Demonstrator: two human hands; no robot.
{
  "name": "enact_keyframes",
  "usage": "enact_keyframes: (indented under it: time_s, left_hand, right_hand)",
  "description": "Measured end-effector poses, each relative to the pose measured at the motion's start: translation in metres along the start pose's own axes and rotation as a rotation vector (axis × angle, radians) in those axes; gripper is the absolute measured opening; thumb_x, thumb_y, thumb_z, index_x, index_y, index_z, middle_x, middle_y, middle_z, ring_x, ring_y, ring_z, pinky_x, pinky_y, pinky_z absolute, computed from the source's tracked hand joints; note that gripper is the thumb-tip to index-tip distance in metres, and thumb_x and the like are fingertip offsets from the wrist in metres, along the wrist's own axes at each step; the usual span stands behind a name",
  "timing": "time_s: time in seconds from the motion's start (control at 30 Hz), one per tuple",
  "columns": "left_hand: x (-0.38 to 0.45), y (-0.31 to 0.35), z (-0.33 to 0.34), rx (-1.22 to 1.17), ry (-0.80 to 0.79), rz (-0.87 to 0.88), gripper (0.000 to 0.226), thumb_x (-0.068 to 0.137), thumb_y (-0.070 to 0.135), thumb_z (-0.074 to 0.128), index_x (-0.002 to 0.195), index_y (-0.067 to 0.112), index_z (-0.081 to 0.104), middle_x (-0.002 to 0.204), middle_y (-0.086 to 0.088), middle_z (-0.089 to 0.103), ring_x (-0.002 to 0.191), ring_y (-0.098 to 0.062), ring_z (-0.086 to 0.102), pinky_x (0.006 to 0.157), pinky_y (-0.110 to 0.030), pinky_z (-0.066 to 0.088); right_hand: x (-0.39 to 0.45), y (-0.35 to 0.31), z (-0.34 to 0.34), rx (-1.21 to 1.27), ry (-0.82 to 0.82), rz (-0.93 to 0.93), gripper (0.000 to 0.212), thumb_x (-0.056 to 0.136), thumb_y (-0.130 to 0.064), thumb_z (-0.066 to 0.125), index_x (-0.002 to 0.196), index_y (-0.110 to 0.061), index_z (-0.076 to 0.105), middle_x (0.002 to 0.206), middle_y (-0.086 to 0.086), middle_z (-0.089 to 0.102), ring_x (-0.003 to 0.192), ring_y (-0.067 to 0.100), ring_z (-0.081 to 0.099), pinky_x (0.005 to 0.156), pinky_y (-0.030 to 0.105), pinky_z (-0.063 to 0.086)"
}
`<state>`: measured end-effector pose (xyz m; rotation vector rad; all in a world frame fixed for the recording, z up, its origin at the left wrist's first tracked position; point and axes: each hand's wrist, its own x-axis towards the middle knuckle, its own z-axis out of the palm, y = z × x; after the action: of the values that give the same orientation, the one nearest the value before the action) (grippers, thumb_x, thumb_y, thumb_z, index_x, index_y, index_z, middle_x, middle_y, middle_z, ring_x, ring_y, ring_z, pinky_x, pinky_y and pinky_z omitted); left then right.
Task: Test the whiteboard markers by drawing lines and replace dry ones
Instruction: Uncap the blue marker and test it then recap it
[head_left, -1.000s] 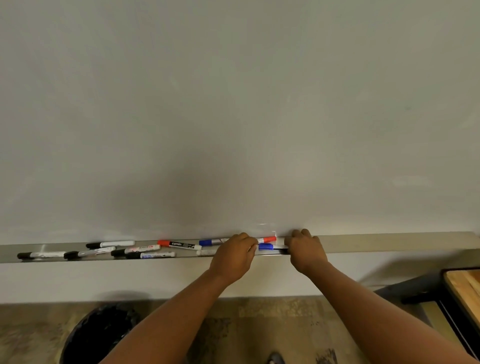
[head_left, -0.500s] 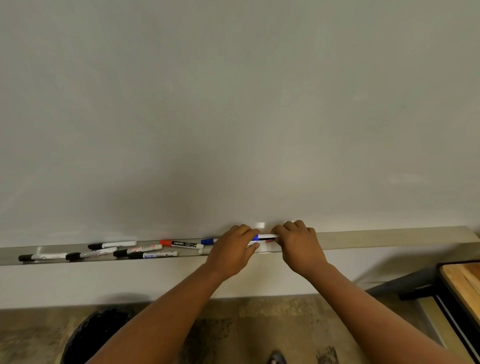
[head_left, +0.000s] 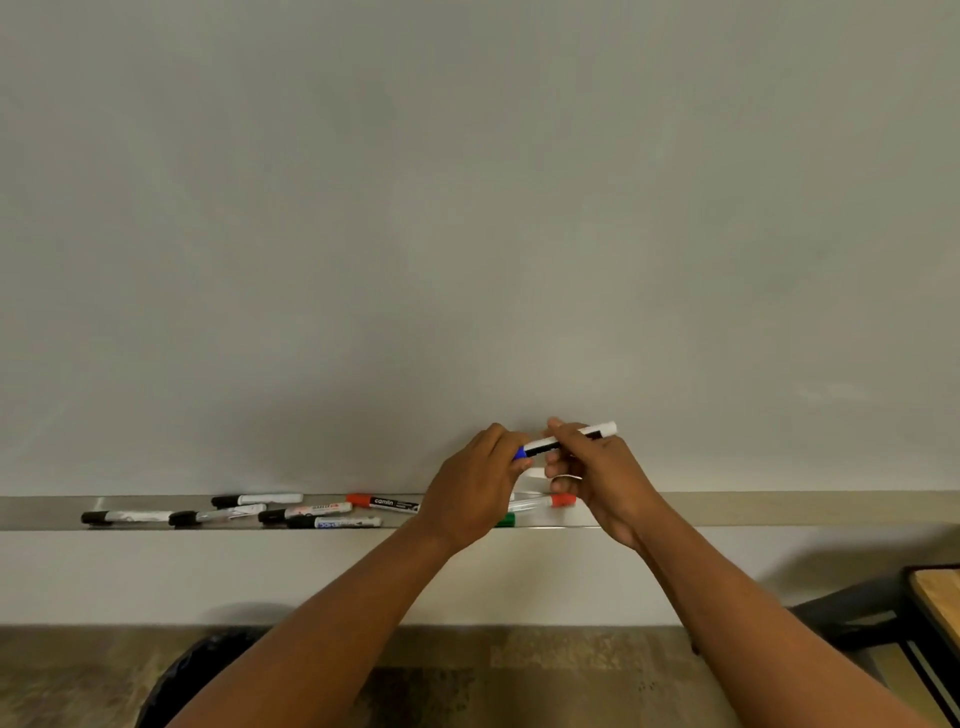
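A blank whiteboard (head_left: 467, 234) fills most of the view. Just above its marker tray (head_left: 779, 509) I hold a blue-capped white marker (head_left: 540, 446), tilted up to the right. My left hand (head_left: 475, 493) pinches its blue cap end. My right hand (head_left: 602, 475) grips the white barrel. On the tray lie several markers: black-capped ones (head_left: 127, 517) at the left, a red-capped one (head_left: 382, 502), a blue-labelled one (head_left: 337, 523), another red-capped one (head_left: 543, 502) and a green one (head_left: 505, 519) partly hidden by my hands.
A black waste bin (head_left: 192, 675) stands on the floor at the lower left, under the tray. A wooden-topped table with a dark frame (head_left: 935, 597) sits at the right edge.
Both hands lifted the blue-capped marker off the tray and raised it in front of the board. The other markers stayed where they were.
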<state>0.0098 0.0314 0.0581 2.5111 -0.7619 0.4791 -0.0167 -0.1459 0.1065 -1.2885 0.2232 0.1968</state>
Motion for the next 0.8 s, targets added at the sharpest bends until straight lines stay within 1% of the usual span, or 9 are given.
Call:
enact_keyframes:
  time_s: [0.1,0.17,0.3,0.47,0.5,0.57,0.67,0.73,0.8]
  left_hand:
    - [0.007,0.002,-0.015,0.043,0.071,0.078,0.023,0.102,0.033,0.049,0.11,0.017,0.062,0.091,0.005,0.055,0.073,-0.009,0.051,0.058,-0.015,0.032]
    - [0.01,0.001,-0.025,0.101,0.128,0.11,0.028,0.102,0.039,0.045,0.106,0.018,0.063,0.087,0.006,0.054,0.069,-0.008,0.051,0.056,-0.014,0.029]
    - [0.02,-0.005,-0.046,0.177,0.227,0.13,0.035,0.101,0.045,0.04,0.103,0.02,0.064,0.083,0.008,0.055,0.065,-0.007,0.051,0.053,-0.015,0.027]
    - [0.032,0.001,-0.055,0.191,0.291,0.175,0.035,0.101,0.043,0.041,0.097,0.017,0.064,0.079,0.006,0.057,0.058,-0.009,0.049,0.051,-0.017,0.026]
    - [0.034,0.001,-0.058,0.188,0.317,0.179,0.037,0.102,0.044,0.04,0.094,0.017,0.063,0.077,0.006,0.057,0.056,-0.009,0.048,0.051,-0.017,0.026]
    - [0.024,-0.026,-0.087,0.156,0.361,0.229,0.047,0.106,0.048,0.031,0.089,0.016,0.061,0.072,0.005,0.056,0.052,-0.008,0.042,0.049,-0.018,0.025]
    - [0.026,-0.027,-0.091,0.166,0.363,0.275,0.056,0.106,0.051,0.022,0.081,0.015,0.057,0.063,0.006,0.053,0.047,-0.009,0.038,0.045,-0.019,0.024]
    - [0.022,-0.025,-0.09,0.185,0.362,0.281,0.054,0.106,0.051,0.026,0.078,0.015,0.056,0.059,0.006,0.051,0.044,-0.01,0.04,0.044,-0.019,0.023]
    - [0.023,-0.025,-0.09,0.196,0.385,0.289,0.047,0.101,0.049,0.038,0.075,0.015,0.056,0.056,0.006,0.05,0.043,-0.01,0.035,0.044,-0.018,0.022]
  right_hand:
    - [-0.003,-0.007,0.016,-0.011,-0.014,-0.027,0.031,0.095,-0.035,0.065,0.093,-0.005,0.066,0.079,0.016,0.067,0.063,0.019,0.061,0.059,0.03,0.051]
    - [-0.005,-0.015,0.025,-0.035,0.022,-0.05,0.032,0.095,-0.037,0.064,0.093,-0.005,0.068,0.08,0.016,0.07,0.066,0.019,0.063,0.062,0.031,0.051]
    - [-0.007,-0.027,0.039,-0.091,0.073,-0.125,0.04,0.097,-0.04,0.06,0.099,-0.002,0.073,0.088,0.022,0.075,0.075,0.023,0.069,0.069,0.033,0.054]
    - [-0.01,-0.046,0.041,-0.149,0.078,-0.174,0.042,0.096,-0.043,0.061,0.1,-0.003,0.073,0.086,0.019,0.077,0.082,0.028,0.075,0.071,0.034,0.058]
    - [-0.012,-0.049,0.041,-0.161,0.059,-0.174,0.04,0.096,-0.042,0.062,0.1,-0.003,0.073,0.085,0.018,0.077,0.08,0.027,0.075,0.072,0.033,0.06]
    - [-0.017,-0.049,0.079,-0.155,0.056,-0.222,0.036,0.095,-0.036,0.065,0.098,-0.001,0.073,0.083,0.019,0.077,0.079,0.027,0.075,0.072,0.031,0.061]
    - [-0.017,-0.052,0.08,-0.163,0.004,-0.221,0.034,0.095,-0.029,0.066,0.099,0.005,0.072,0.085,0.023,0.075,0.079,0.029,0.075,0.072,0.03,0.061]
    - [-0.016,-0.052,0.076,-0.176,-0.008,-0.213,0.032,0.095,-0.026,0.066,0.1,0.006,0.072,0.085,0.024,0.075,0.078,0.028,0.074,0.074,0.03,0.062]
    - [-0.018,-0.053,0.074,-0.187,-0.039,-0.219,0.03,0.095,-0.024,0.066,0.098,0.005,0.073,0.087,0.024,0.075,0.081,0.03,0.075,0.079,0.033,0.063]
